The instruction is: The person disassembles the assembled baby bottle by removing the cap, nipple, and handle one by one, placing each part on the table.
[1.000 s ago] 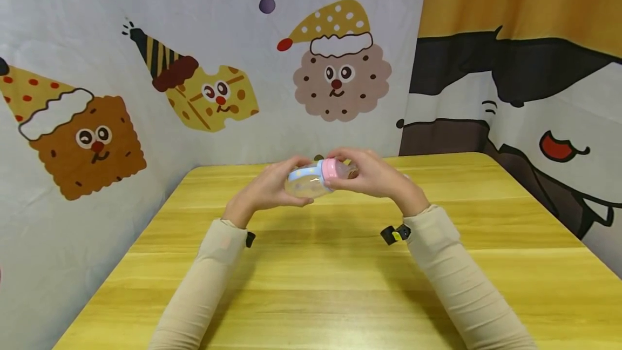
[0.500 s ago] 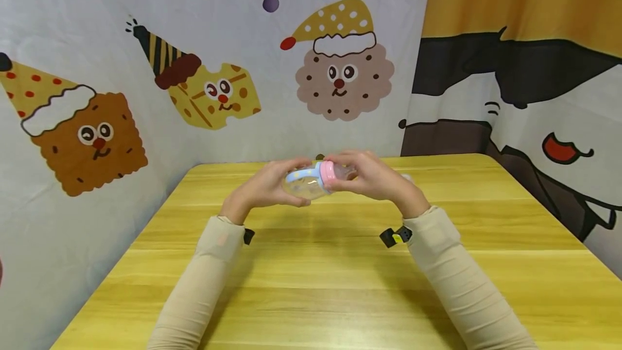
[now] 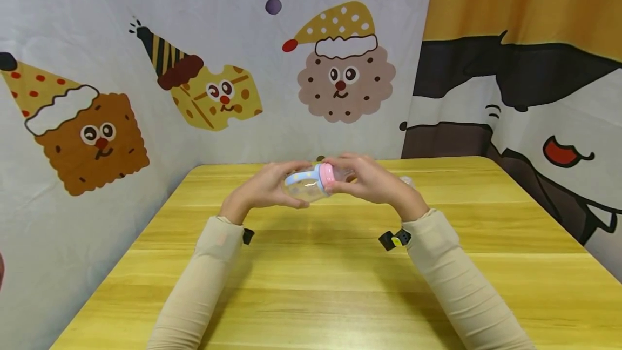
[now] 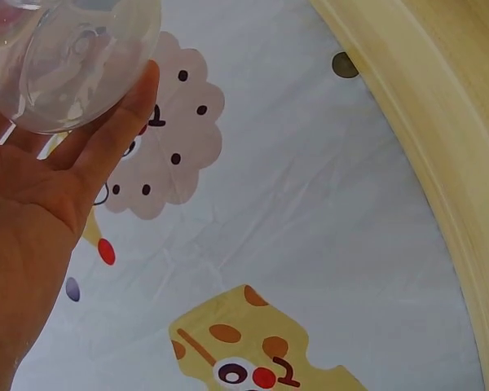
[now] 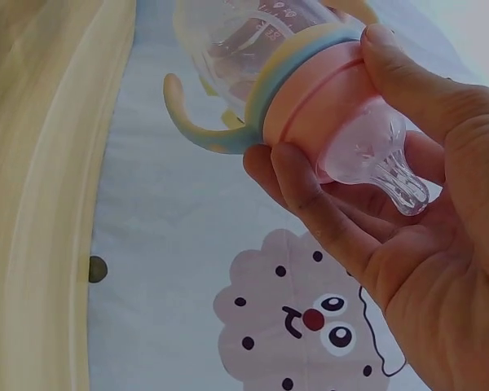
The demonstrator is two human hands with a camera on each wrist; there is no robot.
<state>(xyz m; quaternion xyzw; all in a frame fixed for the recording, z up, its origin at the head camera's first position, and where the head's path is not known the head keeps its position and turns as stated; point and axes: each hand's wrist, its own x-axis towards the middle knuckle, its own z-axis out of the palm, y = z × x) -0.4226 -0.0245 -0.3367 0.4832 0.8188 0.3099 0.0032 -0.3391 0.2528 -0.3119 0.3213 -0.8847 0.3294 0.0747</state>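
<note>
Both hands hold a clear baby bottle (image 3: 307, 190) on its side above the table, its teat end toward the right. My left hand (image 3: 264, 185) grips the rounded bottom end, which also shows as the clear base (image 4: 90, 65) in the left wrist view. Thumb and fingers of my right hand (image 3: 371, 180) pinch the pink collar ring (image 5: 322, 102). The clear teat (image 5: 383, 159) points into the right palm. A blue handle piece (image 3: 302, 176) sits round the neck, and one curved handle arm (image 5: 187, 118) sticks out in the right wrist view.
A small clear object (image 3: 407, 180) lies on the wooden table (image 3: 311, 285) behind the right wrist, partly hidden by it. A printed cloth (image 3: 214, 31) with cartoon figures hangs along the back and left. A yellow and black-patterned curtain (image 3: 525, 4) hangs at the right.
The bottle stays in both hands with almost no shift. The right fingers have moved slightly at the pink ring, and more of the small clear object behind the right wrist shows.
</note>
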